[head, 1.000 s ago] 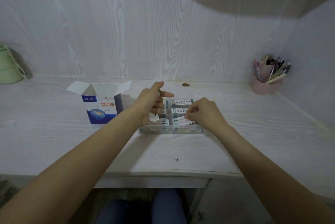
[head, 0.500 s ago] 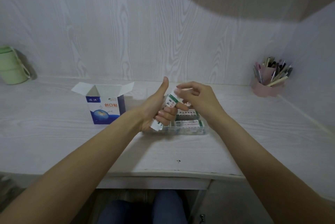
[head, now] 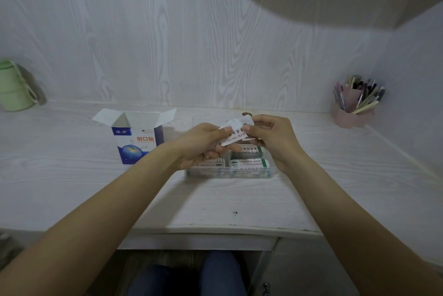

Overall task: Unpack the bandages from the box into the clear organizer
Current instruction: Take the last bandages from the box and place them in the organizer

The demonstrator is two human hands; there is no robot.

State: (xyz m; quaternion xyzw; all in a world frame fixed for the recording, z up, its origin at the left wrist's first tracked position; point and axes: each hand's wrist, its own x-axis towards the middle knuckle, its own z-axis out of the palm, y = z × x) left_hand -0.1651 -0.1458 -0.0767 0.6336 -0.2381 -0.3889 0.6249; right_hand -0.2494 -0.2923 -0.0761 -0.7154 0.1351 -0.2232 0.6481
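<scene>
Both hands are up over the clear organizer (head: 229, 172), which sits on the white tabletop (head: 72, 175). The left hand (head: 200, 144) has its fingers curled around a small bunch of bandages (head: 233, 134). The right hand (head: 271, 137) pinches the top of the same bunch with thumb and fingers. More wrapped bandages lie flat inside the organizer, just under the hands. The blue and white box (head: 137, 137) stands just to the left with its flaps open. A green cup (head: 13, 87) sits far left. A pink pen holder (head: 354, 104) full of pens sits far right.
</scene>
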